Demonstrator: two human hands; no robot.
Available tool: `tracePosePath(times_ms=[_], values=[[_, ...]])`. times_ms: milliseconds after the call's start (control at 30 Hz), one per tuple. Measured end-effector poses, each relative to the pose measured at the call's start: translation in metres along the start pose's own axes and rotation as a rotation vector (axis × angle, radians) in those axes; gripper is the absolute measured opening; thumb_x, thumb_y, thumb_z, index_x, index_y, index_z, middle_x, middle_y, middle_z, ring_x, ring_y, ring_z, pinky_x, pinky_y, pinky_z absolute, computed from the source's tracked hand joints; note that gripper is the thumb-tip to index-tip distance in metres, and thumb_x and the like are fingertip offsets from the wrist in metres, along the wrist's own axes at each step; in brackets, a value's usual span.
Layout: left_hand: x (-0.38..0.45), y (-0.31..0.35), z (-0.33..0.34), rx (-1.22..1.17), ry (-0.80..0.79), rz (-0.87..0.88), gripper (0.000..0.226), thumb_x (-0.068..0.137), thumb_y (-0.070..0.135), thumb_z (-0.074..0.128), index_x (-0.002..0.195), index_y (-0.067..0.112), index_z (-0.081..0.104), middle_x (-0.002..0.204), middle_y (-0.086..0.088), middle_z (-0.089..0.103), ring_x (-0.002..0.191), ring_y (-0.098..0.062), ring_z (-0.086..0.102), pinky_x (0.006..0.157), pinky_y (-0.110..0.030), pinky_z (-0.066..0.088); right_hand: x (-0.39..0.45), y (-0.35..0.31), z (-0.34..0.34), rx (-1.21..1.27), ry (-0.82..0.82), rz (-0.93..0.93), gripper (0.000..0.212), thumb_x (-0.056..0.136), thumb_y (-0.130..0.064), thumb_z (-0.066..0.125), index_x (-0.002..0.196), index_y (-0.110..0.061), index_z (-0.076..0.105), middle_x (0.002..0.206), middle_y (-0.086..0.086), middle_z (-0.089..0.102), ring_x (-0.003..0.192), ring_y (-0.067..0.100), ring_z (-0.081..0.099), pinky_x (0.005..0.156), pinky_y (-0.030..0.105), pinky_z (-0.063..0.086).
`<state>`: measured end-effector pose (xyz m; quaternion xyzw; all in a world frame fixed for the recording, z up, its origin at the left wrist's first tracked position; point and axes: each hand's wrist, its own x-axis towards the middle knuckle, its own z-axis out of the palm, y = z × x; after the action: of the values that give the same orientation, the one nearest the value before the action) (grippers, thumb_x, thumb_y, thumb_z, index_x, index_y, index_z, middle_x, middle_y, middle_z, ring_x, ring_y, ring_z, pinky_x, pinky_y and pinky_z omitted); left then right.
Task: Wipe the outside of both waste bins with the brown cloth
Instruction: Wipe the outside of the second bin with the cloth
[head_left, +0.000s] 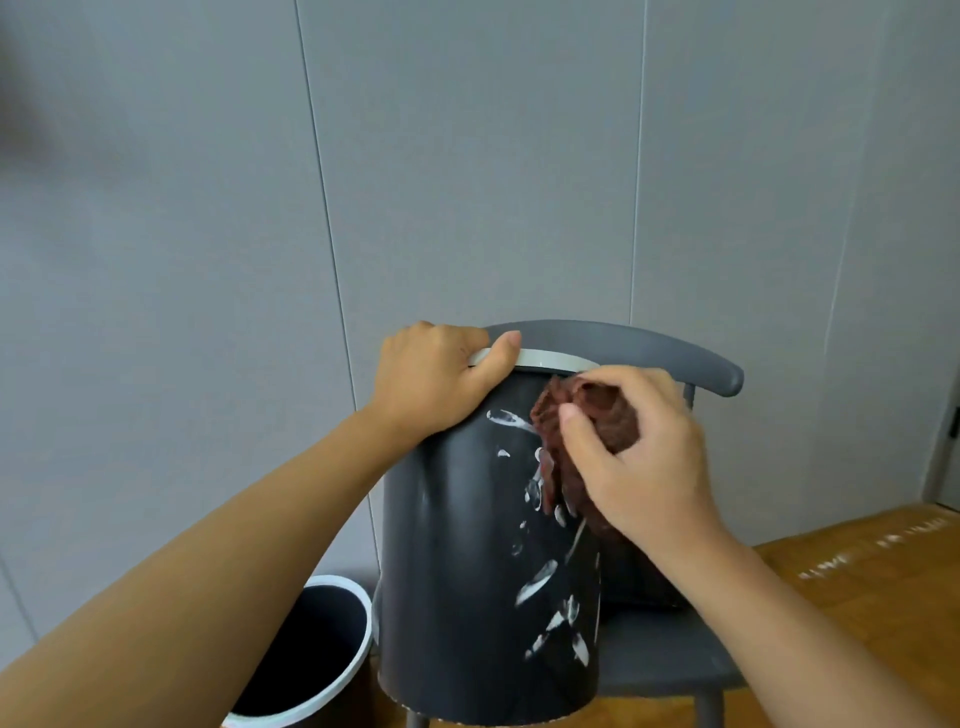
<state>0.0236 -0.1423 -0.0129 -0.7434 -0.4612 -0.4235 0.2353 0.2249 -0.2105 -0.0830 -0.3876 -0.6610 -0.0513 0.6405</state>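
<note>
Left hand (434, 376) grips the dark bin's (467, 571) rim; right hand (641, 457) presses the bunched brown cloth (608, 410) against it.

A dark grey plastic chair (670, 665) stands on the wooden plank floor (857, 561); a dark grey cylindrical waste bin (457, 571) rests on its seat.

Two waste bins, a dark one (467, 571) and a white-rimmed one (311, 649), one brown cloth (587, 431), one grey chair (675, 358), two hands, left (436, 379) and right (639, 452)

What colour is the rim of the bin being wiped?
Light grey-white, above a dark grey body; the head view shows the rim of the bin best.
</note>
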Motion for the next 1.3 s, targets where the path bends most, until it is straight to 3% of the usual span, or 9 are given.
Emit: tracePosePath(times_ms=[200, 367, 533, 633, 733, 1000, 1100, 1200, 1300], values=[[0.000, -0.017, 0.001, -0.045, 0.006, -0.042, 0.066, 0.088, 0.071, 0.028, 0.052, 0.015, 0.028, 0.045, -0.003, 0.030, 0.052, -0.029, 0.040, 0.052, -0.034, 0.031, -0.008, -0.007, 0.010, 0.036, -0.352, -0.032, 0.053, 0.103, -0.044, 0.024, 0.140, -0.028, 0.059, 0.129, -0.011, 0.047, 0.129, 0.013, 0.044, 0.109, 0.019, 0.033], [-0.002, -0.023, 0.000, -0.057, 0.016, -0.041, 0.066, 0.089, 0.069, 0.031, 0.052, 0.014, 0.029, 0.043, -0.002, 0.028, 0.048, -0.025, 0.036, 0.050, -0.032, 0.026, -0.002, -0.004, 0.011, 0.071, -0.243, -0.039, 0.037, 0.096, -0.039, 0.064, 0.133, -0.035, 0.065, 0.128, -0.025, 0.063, 0.126, 0.004, 0.058, 0.107, 0.018, 0.045], [-0.003, -0.018, -0.002, -0.052, 0.017, -0.048, 0.065, 0.088, 0.068, 0.031, 0.052, 0.015, 0.027, 0.042, -0.002, 0.025, 0.047, -0.022, 0.032, 0.051, -0.031, 0.023, -0.014, -0.010, 0.027, -0.141, -0.221, -0.077, 0.040, 0.095, -0.048, 0.053, 0.129, -0.031, 0.063, 0.120, -0.013, 0.051, 0.113, 0.014, 0.051, 0.095, 0.016, 0.040], [-0.004, -0.017, -0.002, -0.020, 0.018, -0.038, 0.066, 0.088, 0.069, 0.028, 0.053, 0.014, 0.030, 0.042, -0.002, 0.028, 0.046, -0.022, 0.035, 0.050, -0.031, 0.022, 0.000, -0.012, 0.030, -0.192, -0.231, -0.107, 0.033, 0.094, -0.043, 0.054, 0.121, -0.029, 0.066, 0.111, -0.009, 0.053, 0.105, 0.018, 0.055, 0.084, 0.032, 0.052], [-0.002, -0.014, -0.002, 0.016, 0.006, -0.022, 0.068, 0.087, 0.071, 0.024, 0.055, 0.012, 0.037, 0.043, -0.003, 0.034, 0.049, -0.023, 0.042, 0.049, -0.031, 0.023, 0.013, -0.013, 0.028, -0.161, -0.200, -0.080, 0.026, 0.092, -0.037, 0.059, 0.117, -0.030, 0.067, 0.108, -0.010, 0.059, 0.104, 0.018, 0.060, 0.087, 0.041, 0.055], [-0.002, -0.016, -0.003, 0.014, 0.003, -0.057, 0.068, 0.086, 0.072, 0.023, 0.054, 0.013, 0.035, 0.044, -0.003, 0.035, 0.047, -0.017, 0.040, 0.049, -0.030, 0.025, -0.022, -0.014, 0.017, -0.271, -0.357, -0.202, 0.027, 0.096, -0.048, 0.051, 0.118, -0.034, 0.058, 0.108, -0.012, 0.054, 0.094, 0.011, 0.058, 0.075, 0.036, 0.058], [-0.001, -0.012, -0.002, 0.010, 0.008, -0.039, 0.071, 0.086, 0.072, 0.023, 0.057, 0.010, 0.041, 0.044, -0.004, 0.037, 0.048, -0.018, 0.040, 0.050, -0.031, 0.029, 0.007, -0.017, 0.020, -0.220, -0.229, -0.125, 0.028, 0.094, -0.046, 0.060, 0.118, -0.033, 0.063, 0.110, -0.009, 0.051, 0.092, 0.015, 0.059, 0.076, 0.035, 0.055], [-0.001, -0.010, -0.001, 0.025, 0.006, -0.033, 0.072, 0.086, 0.072, 0.021, 0.058, 0.010, 0.045, 0.044, -0.004, 0.039, 0.049, -0.020, 0.041, 0.049, -0.032, 0.028, 0.013, -0.020, 0.028, -0.205, -0.114, -0.080, 0.038, 0.091, -0.042, 0.069, 0.124, -0.033, 0.051, 0.119, -0.005, 0.045, 0.095, 0.019, 0.059, 0.075, 0.034, 0.052], [-0.002, -0.012, -0.001, 0.015, 0.008, -0.039, 0.071, 0.086, 0.072, 0.022, 0.056, 0.011, 0.039, 0.043, -0.003, 0.036, 0.047, -0.018, 0.040, 0.049, -0.031, 0.027, -0.004, -0.015, 0.032, -0.189, -0.012, -0.162, 0.030, 0.094, -0.045, 0.068, 0.116, -0.027, 0.057, 0.120, 0.001, 0.047, 0.100, 0.021, 0.059, 0.076, 0.034, 0.055]])
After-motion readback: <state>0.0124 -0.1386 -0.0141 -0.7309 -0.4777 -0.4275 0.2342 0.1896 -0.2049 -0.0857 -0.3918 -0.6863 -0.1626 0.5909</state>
